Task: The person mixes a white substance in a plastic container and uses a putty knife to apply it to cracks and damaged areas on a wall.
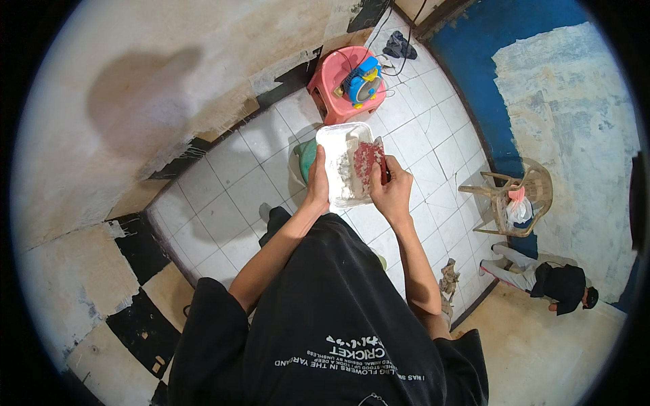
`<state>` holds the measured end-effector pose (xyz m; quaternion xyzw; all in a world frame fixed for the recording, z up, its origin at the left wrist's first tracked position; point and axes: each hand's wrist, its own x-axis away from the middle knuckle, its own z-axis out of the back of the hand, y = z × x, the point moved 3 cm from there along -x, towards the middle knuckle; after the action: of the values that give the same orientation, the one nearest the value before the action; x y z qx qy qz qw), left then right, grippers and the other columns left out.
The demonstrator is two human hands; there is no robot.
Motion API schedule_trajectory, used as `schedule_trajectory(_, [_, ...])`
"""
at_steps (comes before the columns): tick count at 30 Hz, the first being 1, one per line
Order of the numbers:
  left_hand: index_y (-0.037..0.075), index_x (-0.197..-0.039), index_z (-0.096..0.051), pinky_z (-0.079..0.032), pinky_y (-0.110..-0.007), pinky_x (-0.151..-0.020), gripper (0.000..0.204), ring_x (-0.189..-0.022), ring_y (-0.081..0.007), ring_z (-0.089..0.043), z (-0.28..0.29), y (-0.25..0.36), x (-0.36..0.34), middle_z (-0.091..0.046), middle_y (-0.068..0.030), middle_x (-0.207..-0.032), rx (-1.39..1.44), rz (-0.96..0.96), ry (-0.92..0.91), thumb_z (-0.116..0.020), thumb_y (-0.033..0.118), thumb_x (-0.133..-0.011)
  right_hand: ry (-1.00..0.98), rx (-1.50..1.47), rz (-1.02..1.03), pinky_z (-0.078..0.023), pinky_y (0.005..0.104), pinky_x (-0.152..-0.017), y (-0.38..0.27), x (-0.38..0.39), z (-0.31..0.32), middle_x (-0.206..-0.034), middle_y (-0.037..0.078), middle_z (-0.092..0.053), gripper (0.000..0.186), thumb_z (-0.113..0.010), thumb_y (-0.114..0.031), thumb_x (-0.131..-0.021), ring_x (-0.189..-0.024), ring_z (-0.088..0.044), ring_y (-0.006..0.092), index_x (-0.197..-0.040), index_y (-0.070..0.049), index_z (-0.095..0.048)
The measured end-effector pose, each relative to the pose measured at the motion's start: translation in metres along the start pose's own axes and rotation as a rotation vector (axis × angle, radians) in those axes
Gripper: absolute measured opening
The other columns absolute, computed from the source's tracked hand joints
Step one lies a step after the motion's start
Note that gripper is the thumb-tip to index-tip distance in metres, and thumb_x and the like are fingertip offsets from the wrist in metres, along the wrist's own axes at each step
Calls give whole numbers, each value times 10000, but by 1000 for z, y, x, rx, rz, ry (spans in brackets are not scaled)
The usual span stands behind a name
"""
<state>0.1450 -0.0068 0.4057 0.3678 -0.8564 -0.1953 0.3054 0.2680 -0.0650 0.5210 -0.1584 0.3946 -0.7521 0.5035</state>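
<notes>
In front of my body, my left hand (317, 179) grips the left side of a white rectangular tray (332, 143). A greyish-white smear of paste lies along the tray's middle. My right hand (394, 188) is closed on a flat red scraper (365, 161), its face speckled with white residue. The scraper is over the right part of the tray; whether its edge touches the bottom, I cannot tell. Partly hidden behind the tray and my left hand is a green container (307, 161).
A pink plastic stool (325, 95) with a blue and yellow device (365, 84) stands ahead on white floor tiles. A dark bag (399, 46) lies beyond it. To the right are a plastic armchair (538, 186) holding bags and a person (562, 283) near the patchy wall.
</notes>
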Motion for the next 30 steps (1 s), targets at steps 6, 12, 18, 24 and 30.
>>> schedule_trajectory(6, [21,-1450,-304,-427,-395,-1055,711,-1249,-250,-513,3,-3,-2,-458,-154,-1408,67,16,-41,-220,570,-1006,25,-15,-24,-357,295,-454,14,-1,-8,-528,86,-467,171,-588,-101,-886,-477,-383,101,-787,38,-582])
schedule_trajectory(12, [-17,-1404,-369,-485,-340,-974,694,-1168,-210,-574,-1,-14,-9,-526,-146,-1335,105,14,-49,-275,548,-1013,46,-86,-52,-341,288,-459,33,2,-2,-529,73,-455,192,-590,-107,-891,-503,-366,91,-766,38,-572])
schedule_trajectory(18, [1,-1430,-330,-447,-372,-1023,677,-1217,-238,-539,-11,-25,-15,-491,-160,-1375,-23,6,-9,-263,533,-1017,26,-66,-98,-347,291,-458,45,6,25,-529,75,-470,177,-583,-104,-892,-492,-392,99,-790,40,-580])
schedule_trajectory(24, [-3,-1418,-343,-451,-354,-1012,668,-1209,-222,-542,-26,-27,-14,-504,-153,-1353,-191,-69,-4,-286,529,-1018,64,-76,-107,-383,323,-454,56,10,35,-520,122,-510,160,-577,-106,-885,-444,-450,140,-820,39,-599])
schedule_trajectory(30, [5,-1446,-318,-423,-387,-1051,747,-1248,-257,-516,-22,-35,-9,-460,-162,-1413,26,61,-34,-283,595,-988,-21,-74,-146,-390,344,-467,52,14,44,-544,142,-518,163,-570,-107,-889,-453,-473,174,-826,44,-569])
